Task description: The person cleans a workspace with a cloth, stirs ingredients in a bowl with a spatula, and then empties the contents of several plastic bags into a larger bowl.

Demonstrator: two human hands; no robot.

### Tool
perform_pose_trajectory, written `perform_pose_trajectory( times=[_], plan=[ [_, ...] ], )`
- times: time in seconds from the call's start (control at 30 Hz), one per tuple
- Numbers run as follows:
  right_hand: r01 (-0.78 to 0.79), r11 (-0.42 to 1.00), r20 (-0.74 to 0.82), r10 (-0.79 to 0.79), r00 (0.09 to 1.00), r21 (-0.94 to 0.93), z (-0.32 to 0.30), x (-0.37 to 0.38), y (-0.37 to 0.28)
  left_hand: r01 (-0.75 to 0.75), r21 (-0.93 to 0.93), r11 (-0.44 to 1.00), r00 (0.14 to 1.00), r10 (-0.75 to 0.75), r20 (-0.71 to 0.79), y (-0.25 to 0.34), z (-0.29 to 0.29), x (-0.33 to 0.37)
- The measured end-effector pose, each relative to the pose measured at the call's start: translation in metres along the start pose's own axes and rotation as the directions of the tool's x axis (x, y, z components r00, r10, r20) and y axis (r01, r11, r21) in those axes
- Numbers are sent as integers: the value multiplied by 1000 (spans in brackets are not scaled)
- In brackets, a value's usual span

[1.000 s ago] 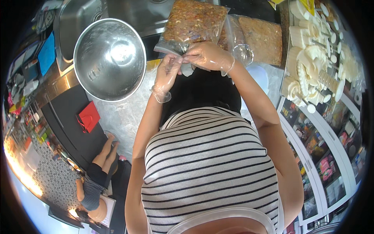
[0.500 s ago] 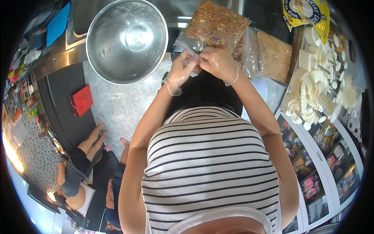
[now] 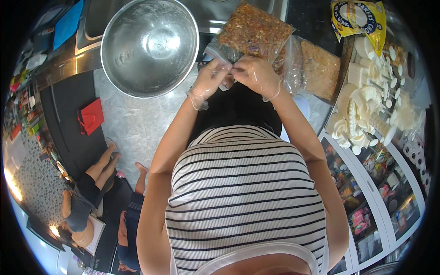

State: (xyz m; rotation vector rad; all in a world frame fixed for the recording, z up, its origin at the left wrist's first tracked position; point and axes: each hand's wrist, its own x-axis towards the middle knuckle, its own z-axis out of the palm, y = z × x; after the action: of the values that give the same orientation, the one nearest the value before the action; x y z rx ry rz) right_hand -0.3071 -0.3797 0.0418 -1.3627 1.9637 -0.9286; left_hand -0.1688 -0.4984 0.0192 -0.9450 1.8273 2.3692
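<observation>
Pinching observed: left hand (image 3: 210,80) and right hand (image 3: 259,77), close together, hold the filled bag (image 3: 256,33) by its near edge; I judge this keeps it taut.

This is a kitchen: a stainless-steel sink (image 3: 208,11), a large round shiny metal mixing bowl (image 3: 133,59) and a dark tabletop (image 3: 311,18) show it, along with a clear plastic bag of brown, chunky food mix (image 3: 256,32), cream-white plungered plastic moulds (image 3: 366,91) and a small-squared grey mosaic wall (image 3: 34,188).
</observation>
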Motion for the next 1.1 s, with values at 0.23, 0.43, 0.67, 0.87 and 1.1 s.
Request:
perform_pose_trajectory(
  times=[0.23, 0.43, 0.67, 0.87, 1.1],
  plan=[
    [-26, 991, 42, 32, 999, -131, -3, 2, -6, 27, 13, 1000, 999, -27, 31, -1, -3, 2],
    [-34, 975, 62, 48, 997, -218, -2, 8, -9, -17, 81, 997, 998, 12, 66, 3, -2, 1],
    [-18, 979, -29, 13, 999, -201, 11, 4, -9, 147, 269, 952, 988, -152, -2, 7, 0, 5],
    [10, 968, -43, -21, 999, -251, 8, 4, -9, -18, 397, 918, 999, -2, 49, 10, 3, 13],
    [-137, 958, -208, 85, 974, -253, -42, 6, -12, 100, 220, 970, 993, -110, 35, 35, 5, 0]
  ],
)
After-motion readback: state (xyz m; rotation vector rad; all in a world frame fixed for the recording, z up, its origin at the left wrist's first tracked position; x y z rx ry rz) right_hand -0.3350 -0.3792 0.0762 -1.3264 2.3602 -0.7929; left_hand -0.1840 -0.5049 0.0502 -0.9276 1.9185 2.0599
